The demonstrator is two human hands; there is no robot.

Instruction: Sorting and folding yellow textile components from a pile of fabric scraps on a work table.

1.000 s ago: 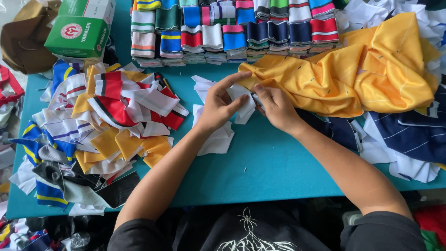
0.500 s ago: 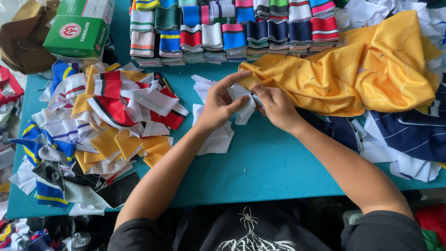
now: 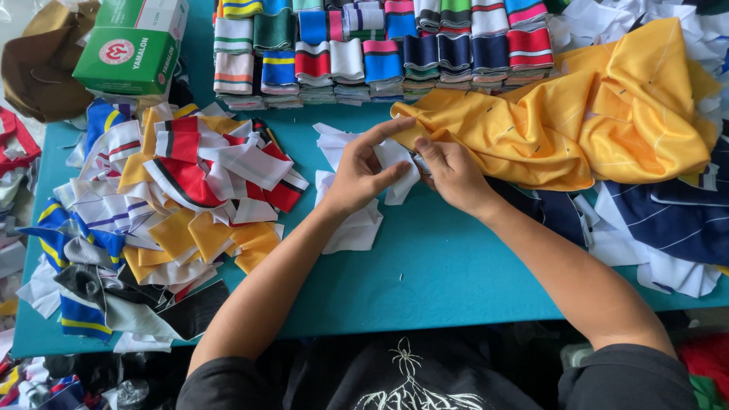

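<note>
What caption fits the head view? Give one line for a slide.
Both hands, left hand and right hand, pinch a white fabric piece over a teal table, beside yellow cloth.

Bare teal table (image 3: 456,266) lies open between scrap pile (image 3: 175,212) and yellow cloth (image 3: 577,121).

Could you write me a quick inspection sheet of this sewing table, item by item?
Surface: teal table, mostly covered.
Job's things: white fabric pieces under the hands; yellow garment beside them.
Clutter: loose heap of striped scraps at left; neat folded striped stacks at the back; green box; navy fabric at right.
Hands: left hand and right hand pinch one white piece together.
Cables: nothing seen.
Surroundings: more scraps past the table edge.
</note>
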